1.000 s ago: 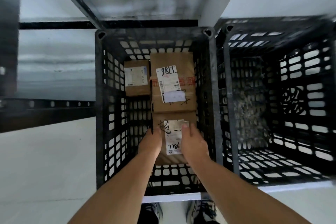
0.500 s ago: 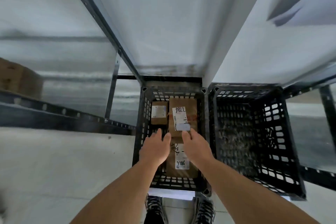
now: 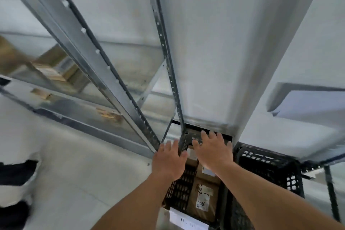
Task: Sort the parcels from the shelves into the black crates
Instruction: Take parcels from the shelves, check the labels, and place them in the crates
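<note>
Parcels (image 3: 202, 199) lie flat in the left black crate (image 3: 178, 190) — labels up, presumably so they can be read — while the left hand (image 3: 169, 160) and right hand (image 3: 214, 152) hover above it, fingers spread, holding nothing, and more boxes (image 3: 52, 73) wait on the shelves (image 3: 80, 106) far left.

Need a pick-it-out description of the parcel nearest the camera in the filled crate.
At the foot of the metal shelving, find the left black crate, under the left hand and right hand. The brown parcel lies flat at its near end. Its white label reads 7786 below black scribble; the other parcels lie farther back, partly behind the hands.
</note>
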